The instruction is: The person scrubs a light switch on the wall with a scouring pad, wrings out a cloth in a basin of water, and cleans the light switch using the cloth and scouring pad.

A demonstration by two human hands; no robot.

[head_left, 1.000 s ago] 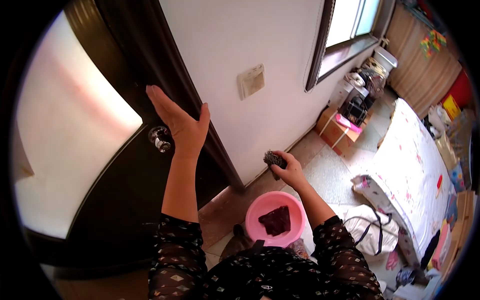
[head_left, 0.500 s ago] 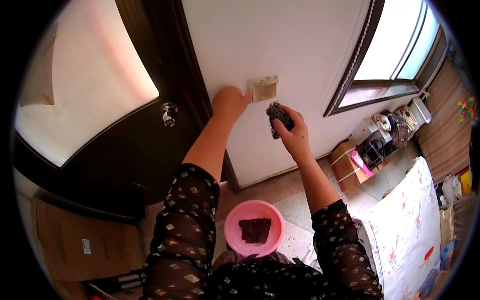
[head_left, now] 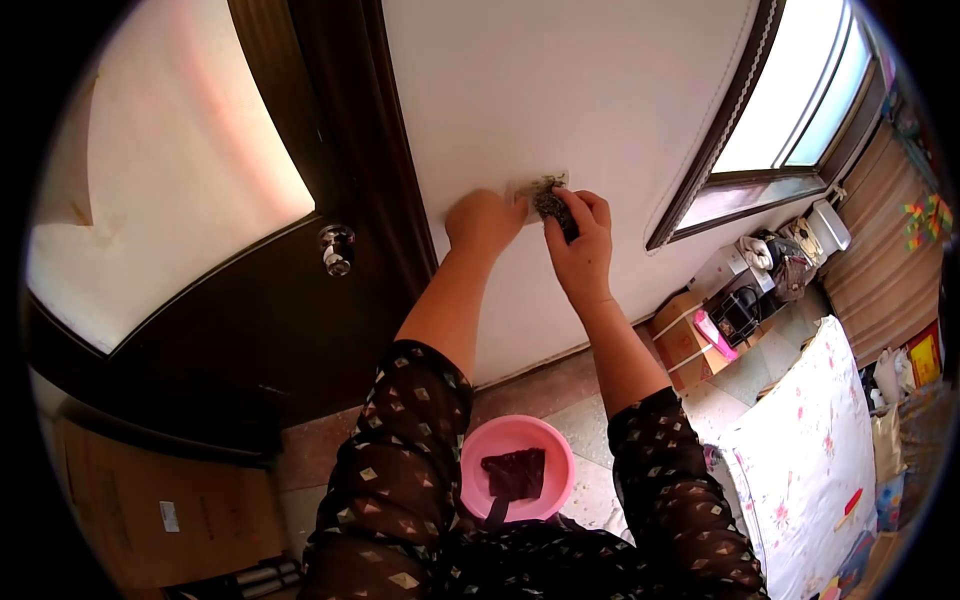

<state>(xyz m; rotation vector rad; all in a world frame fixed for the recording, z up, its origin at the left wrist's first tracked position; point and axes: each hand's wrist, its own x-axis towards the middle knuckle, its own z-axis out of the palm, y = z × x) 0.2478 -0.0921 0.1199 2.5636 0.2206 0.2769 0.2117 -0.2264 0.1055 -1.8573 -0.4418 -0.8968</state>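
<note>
A pale, stained wall switch plate [head_left: 548, 182] is set in the white wall, partly covered by my hands. My right hand [head_left: 588, 235] is closed on a dark, curly steel wool scrubber [head_left: 556, 210], which presses against the plate. Beside the plate's left edge, my left hand [head_left: 485, 222] rests at the wall with one digit reaching to the plate; its other fingers are hidden behind the hand. Below my arms, a pink basin [head_left: 568, 475] stands on the floor with a dark maroon cloth [head_left: 518, 472] in it.
At left is a dark door with a round metal knob [head_left: 337, 250], and a large cardboard box [head_left: 165, 490] lies below it. A window [head_left: 780, 110] with a bead chain is at right. Boxes and bags [head_left: 735, 320] line the wall; a floral-covered surface [head_left: 800, 450] stands nearer.
My right hand has brought the steel wool scrubber up and left onto the switch plate. My left hand stays by the plate's left edge. The view has shifted slightly.
</note>
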